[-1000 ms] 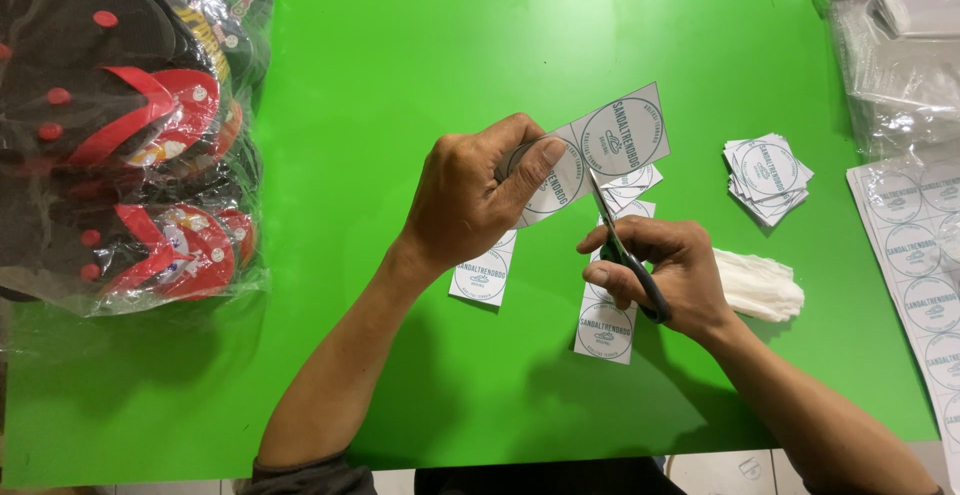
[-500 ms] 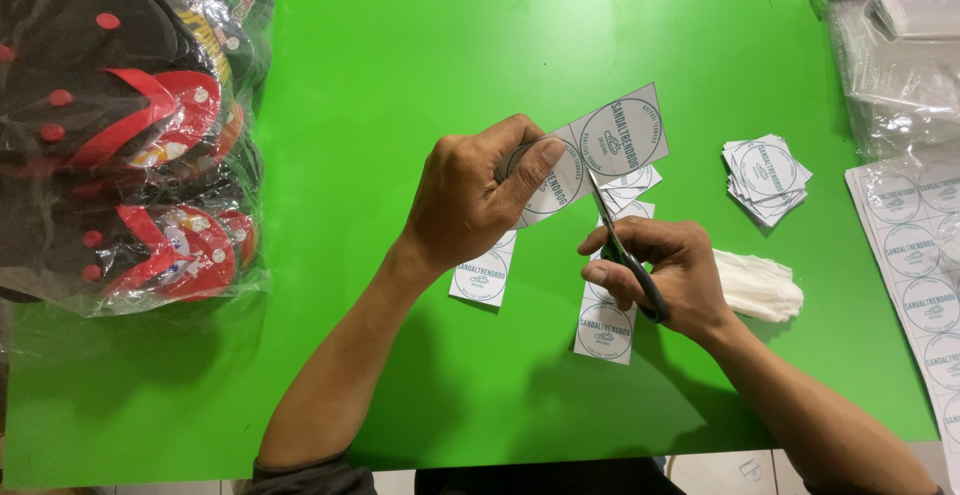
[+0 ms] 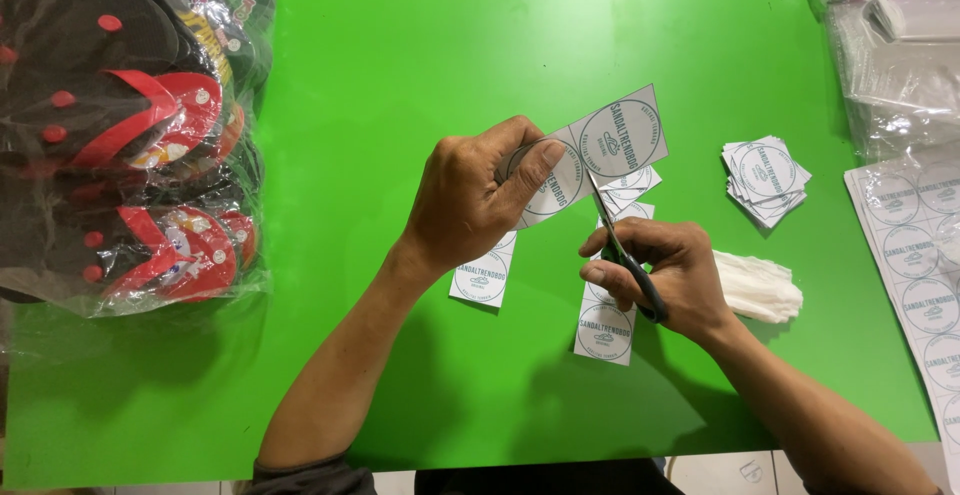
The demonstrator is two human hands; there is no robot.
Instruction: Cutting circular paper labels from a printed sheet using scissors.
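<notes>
Bright green table (image 3: pixel 420 45) fills nearly the whole view, running from the near edge to the far side. At nine to ten o'clock lies a big clear plastic bag of black and red sandals (image 3: pixel 120 135), resting on the green. At one to two o'clock sit more clear plastic bags (image 3: pixel 900 65), one holding something pink. At three to four o'clock a large uncut sheet of round labels (image 3: pixel 915 255) lies flat, partly cut off by the frame. Near centre the left hand (image 3: pixel 470 200) is clamped on a strip of labels (image 3: pixel 600 150), thumb on top, holding it lifted above the table and tilted toward one o'clock. Just at five o'clock from it, the right hand (image 3: pixel 665 270) is closed through the handles of the scissors (image 3: pixel 618 240), whose blades meet the strip between two printed circles. Beneath the hands lie loose cut strips (image 3: pixel 603 330). A folded white cloth (image 3: pixel 760 285) touches the right hand's far side. At two o'clock rests a small stack of cut labels (image 3: pixel 765 177).
</notes>
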